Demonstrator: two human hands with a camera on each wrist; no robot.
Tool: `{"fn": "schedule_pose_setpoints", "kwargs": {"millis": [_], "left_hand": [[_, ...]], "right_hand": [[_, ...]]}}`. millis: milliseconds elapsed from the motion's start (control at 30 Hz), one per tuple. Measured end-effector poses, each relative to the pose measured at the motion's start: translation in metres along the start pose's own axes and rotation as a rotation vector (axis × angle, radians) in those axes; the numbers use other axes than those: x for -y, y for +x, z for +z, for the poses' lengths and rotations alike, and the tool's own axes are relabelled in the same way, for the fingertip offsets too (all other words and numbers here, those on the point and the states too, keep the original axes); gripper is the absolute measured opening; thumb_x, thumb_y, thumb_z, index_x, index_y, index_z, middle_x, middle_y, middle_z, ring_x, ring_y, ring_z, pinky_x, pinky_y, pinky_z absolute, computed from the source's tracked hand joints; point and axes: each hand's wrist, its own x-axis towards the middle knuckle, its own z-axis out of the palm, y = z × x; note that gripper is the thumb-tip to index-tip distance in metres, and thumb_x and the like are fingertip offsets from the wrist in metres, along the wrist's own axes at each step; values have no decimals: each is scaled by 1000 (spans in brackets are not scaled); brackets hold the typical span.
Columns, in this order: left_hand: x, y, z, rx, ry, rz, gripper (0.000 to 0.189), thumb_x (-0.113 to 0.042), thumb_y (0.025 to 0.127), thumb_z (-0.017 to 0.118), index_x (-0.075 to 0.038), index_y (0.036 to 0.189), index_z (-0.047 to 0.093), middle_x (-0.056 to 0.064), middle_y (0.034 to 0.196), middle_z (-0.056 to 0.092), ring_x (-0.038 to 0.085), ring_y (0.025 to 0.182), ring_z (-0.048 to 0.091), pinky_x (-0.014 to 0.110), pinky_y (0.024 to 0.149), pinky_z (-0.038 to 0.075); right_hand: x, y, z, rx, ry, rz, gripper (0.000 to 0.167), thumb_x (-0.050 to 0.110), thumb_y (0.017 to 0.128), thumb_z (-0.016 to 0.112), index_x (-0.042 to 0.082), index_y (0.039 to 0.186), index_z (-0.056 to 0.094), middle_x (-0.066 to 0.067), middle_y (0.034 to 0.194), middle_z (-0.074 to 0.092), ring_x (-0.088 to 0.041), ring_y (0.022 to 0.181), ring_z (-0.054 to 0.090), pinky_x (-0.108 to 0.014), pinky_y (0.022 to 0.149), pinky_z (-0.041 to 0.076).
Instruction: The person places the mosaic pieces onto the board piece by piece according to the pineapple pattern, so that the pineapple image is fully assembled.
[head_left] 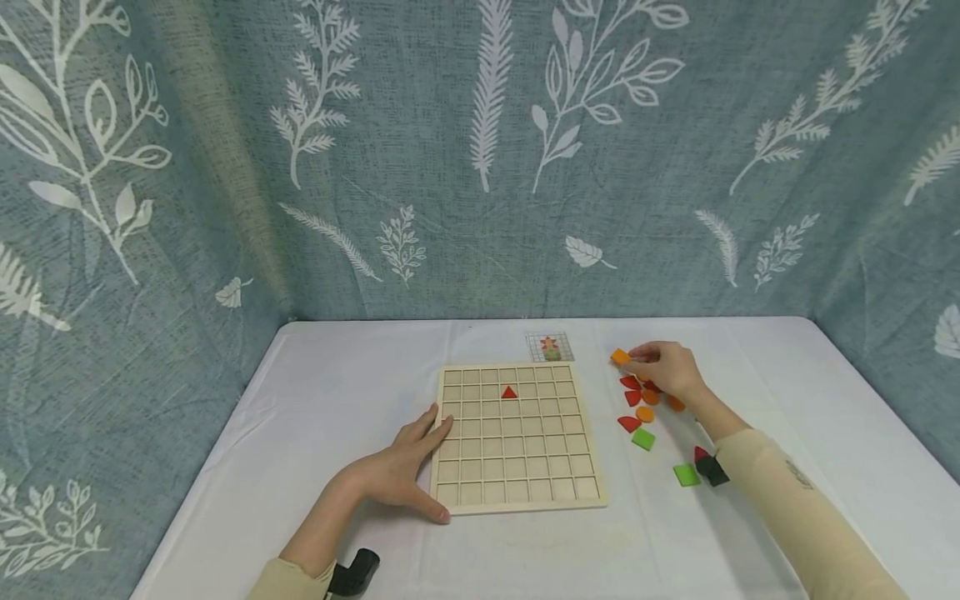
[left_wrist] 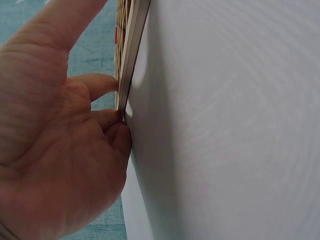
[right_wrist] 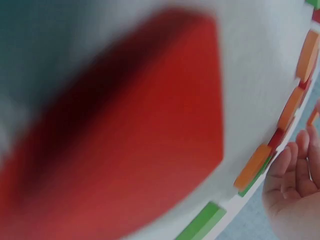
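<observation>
In the head view a pale wooden grid board (head_left: 522, 437) lies flat, with a red triangle (head_left: 509, 392) in one of its upper cells. My left hand (head_left: 401, 467) rests at the board's left edge, fingers and thumb spread. The left wrist view shows its fingertips touching the side of the board (left_wrist: 134, 45). My right hand (head_left: 667, 368) pinches an orange square (head_left: 619, 357) above the loose pieces; only a sliver of this orange piece (right_wrist: 313, 118) shows in the right wrist view. Below that hand lie red pieces (head_left: 629, 424) and orange discs (head_left: 645, 414), partly hidden by it.
Behind the board lies a small gridded picture card (head_left: 550, 347). Green squares (head_left: 643, 439) lie right of the board, another green square (head_left: 686, 475) nearer the right sleeve. A large blurred red piece (right_wrist: 165, 135) fills much of the right wrist view. Patterned curtains (head_left: 450, 167) surround the white table (head_left: 352, 375).
</observation>
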Motion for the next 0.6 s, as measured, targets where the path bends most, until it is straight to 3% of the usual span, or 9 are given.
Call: {"fn": "schedule_pose_setpoints", "kwargs": {"millis": [267, 600], "left_hand": [[-1, -1, -1, 3, -4, -4, 127, -44, 62, 91, -2, 155, 16, 21, 161, -3, 42, 146, 1, 61, 112, 18], [-1, 0, 0, 6, -10, -2, 126, -45, 62, 90, -2, 155, 16, 21, 161, -4, 41, 146, 0, 61, 112, 18]], "right_hand": [[12, -10, 6, 33, 199, 7, 50, 39, 90, 69, 4, 126, 64, -18, 122, 64, -25, 94, 61, -29, 75, 51], [41, -27, 30, 138, 408, -90, 46, 34, 87, 74, 5, 123, 66, -11, 113, 70, -27, 111, 61, -40, 92, 48]]}}
